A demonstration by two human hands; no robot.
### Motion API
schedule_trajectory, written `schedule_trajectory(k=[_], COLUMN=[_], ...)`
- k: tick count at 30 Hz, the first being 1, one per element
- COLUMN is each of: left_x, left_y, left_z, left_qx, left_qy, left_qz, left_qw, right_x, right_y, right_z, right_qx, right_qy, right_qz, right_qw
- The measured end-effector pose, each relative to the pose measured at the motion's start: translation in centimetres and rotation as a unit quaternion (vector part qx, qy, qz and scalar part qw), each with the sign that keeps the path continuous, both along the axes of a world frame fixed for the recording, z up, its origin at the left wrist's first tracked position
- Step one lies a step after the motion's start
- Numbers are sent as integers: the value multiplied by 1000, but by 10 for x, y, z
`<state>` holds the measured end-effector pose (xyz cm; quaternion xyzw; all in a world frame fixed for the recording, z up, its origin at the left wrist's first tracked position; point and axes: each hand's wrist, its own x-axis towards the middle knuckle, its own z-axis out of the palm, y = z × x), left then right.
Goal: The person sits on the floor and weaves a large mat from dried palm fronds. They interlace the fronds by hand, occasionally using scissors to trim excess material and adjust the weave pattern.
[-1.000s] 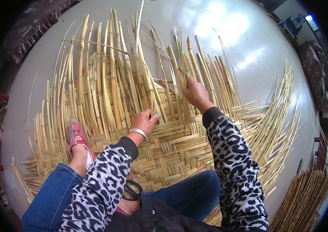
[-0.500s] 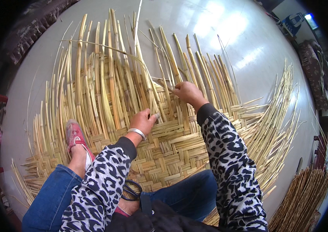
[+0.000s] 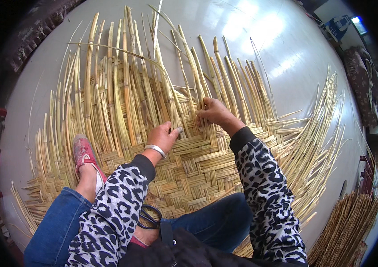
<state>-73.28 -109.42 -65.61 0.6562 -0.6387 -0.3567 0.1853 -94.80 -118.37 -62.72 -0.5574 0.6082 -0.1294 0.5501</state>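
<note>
A half-woven mat (image 3: 189, 178) of split reed strips lies on the floor, its plaited part close to me. Long loose reed strips (image 3: 113, 98) stick out from its far side. My left hand (image 3: 161, 137), with a silver bracelet at the wrist, is closed at the weave's edge, thumb and fingers around some upright strips; part of that grip is hidden. To its right, my right hand (image 3: 218, 115) pinches a few reed strips (image 3: 199, 89) just above the weave. A thin strip curves across the uprights on the left.
My foot in a red shoe (image 3: 84, 153) rests on the mat's left part. Black-handled scissors (image 3: 150, 216) lie by my other foot. Loose reed ends (image 3: 316, 147) fan out at the right. A brown bundle of stalks (image 3: 347, 229) stands at the lower right.
My right hand has come slightly nearer to me, down to the weave, with the pinched strips. My left hand has stayed almost in place.
</note>
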Motion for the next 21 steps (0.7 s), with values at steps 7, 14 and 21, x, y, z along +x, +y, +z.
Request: schedule_trajectory(k=[7,14,21], left_x=[-1,-3,-2], left_y=[-1,0,0], left_z=[5,7,4], left_qx=[16,8,18], left_qy=[-9,-16,-23], left_qz=[-3,-3,-4], left_qw=[1000,1000,1000], right_x=[15,34,28], right_y=[-4,-28,-24], right_z=[2,-13,-14], right_qx=[-232,-205,-171], right_qy=[163,275,52], right_qz=[56,55,-26], right_qw=[957,938,983])
